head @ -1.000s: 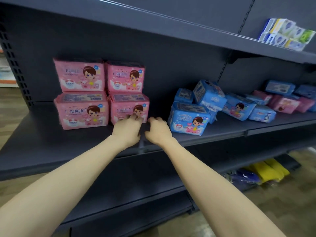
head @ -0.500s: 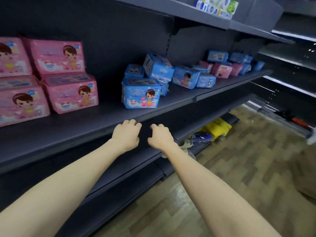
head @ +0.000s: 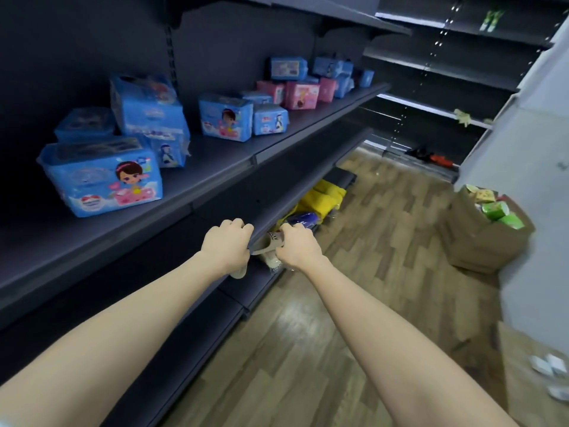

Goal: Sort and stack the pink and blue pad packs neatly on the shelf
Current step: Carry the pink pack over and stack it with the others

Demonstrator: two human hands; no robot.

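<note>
Left hand (head: pixel 226 241) and right hand (head: pixel 298 246), empty fists together below the shelf (head: pixel 215 155); tilted blue pack (head: pixel 144 109) on it may topple if jostled.

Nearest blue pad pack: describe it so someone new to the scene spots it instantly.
On the dark shelf holding the packs, go to the near, left end. The blue pack closest to the front edge stands upright there. Unlike the tilted blue pack behind it, its front shows a cartoon girl squarely.
</note>
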